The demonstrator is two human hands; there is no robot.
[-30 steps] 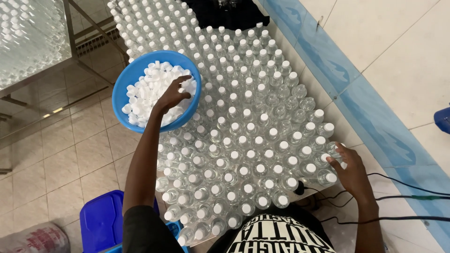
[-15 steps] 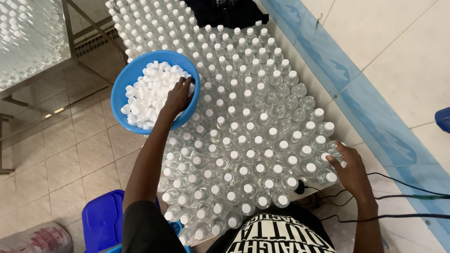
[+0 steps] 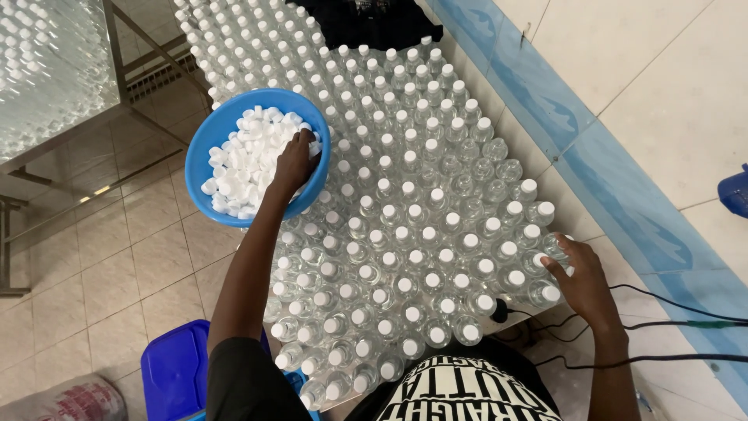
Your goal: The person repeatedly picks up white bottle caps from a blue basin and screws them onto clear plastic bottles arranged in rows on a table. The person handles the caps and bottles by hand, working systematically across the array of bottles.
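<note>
Reaching into the blue bowl [image 3: 204, 148] at the far left, the left hand [image 3: 294, 161] is buried among loose white caps [image 3: 238, 168], fingers curled down into the heap; whether its grip has closed on any caps I cannot tell, since the fingertips are hidden. The bowl sits on the left edge of the packed field of clear bottles [image 3: 405, 234] that covers the desk, partly hanging out over the tiled floor [image 3: 101, 257]. The right hand [image 3: 580, 281] rests at the near right corner, grip narrow, fingertips touching a capped bottle in the outer row. Most bottles near the person wear caps; a patch at the right middle [image 3: 499, 168] stands uncapped. Judging from this, the chief risk is the bowl tipping off the bottle tops if the left hand presses its outer side, spilling caps to the floor. Bottles stand touching, so a nudge at the right edge could topple several together toward the black cables [image 3: 670, 320].
</note>
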